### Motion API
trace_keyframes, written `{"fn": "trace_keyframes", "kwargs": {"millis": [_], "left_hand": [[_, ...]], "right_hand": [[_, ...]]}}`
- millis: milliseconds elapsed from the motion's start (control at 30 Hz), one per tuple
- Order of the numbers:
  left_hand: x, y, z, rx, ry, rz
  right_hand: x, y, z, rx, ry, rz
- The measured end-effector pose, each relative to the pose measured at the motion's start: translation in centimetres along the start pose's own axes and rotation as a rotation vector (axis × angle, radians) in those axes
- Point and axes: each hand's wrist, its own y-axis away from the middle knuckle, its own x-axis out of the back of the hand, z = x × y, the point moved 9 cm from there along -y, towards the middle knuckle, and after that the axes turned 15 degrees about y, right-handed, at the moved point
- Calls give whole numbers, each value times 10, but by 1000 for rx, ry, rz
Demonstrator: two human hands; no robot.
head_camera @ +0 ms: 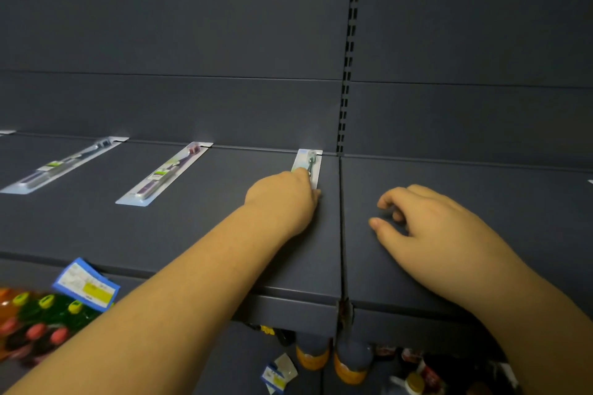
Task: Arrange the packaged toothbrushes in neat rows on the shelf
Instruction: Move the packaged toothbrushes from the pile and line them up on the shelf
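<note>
Three packaged toothbrushes lie flat on the dark grey shelf (224,234), their tops against the back wall. A grey-handled one (61,166) is at the left, a purple one (165,173) in the middle, and a green one (308,163) near the shelf joint. My left hand (285,199) lies over the lower half of the green toothbrush pack, fingers closed on it. My right hand (426,224) rests on the neighbouring shelf panel, fingers curled and apart, holding nothing. A sliver of another pack (7,132) shows at the far left edge.
A slotted upright (348,74) and a seam split the shelf into two panels. Below the front edge hangs a blue and yellow price tag (86,285). Coloured bottles (35,321) stand on the lower left, and more bottles (349,362) sit under the joint.
</note>
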Motion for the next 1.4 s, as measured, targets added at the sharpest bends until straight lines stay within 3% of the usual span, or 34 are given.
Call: {"fn": "trace_keyframes", "kwargs": {"millis": [200,467,600,733,1100,1400], "left_hand": [[37,28,-23,60,205,137],[97,93,-108,-6,154,394],[128,134,-161,-17,86,473],[167,177,-240,84,50,544],[252,286,-444,239,-163,571],[283,355,-576,433,-165,580]], "right_hand": [[9,-5,-22,44,-53,62],[18,-14,-116,162,-134,136],[22,-18,-183,250,-178,148],[21,-30,-263,301,-177,166],[33,-28,-499,442,-280,208],[32,-29,-660,607,-293,198]]}}
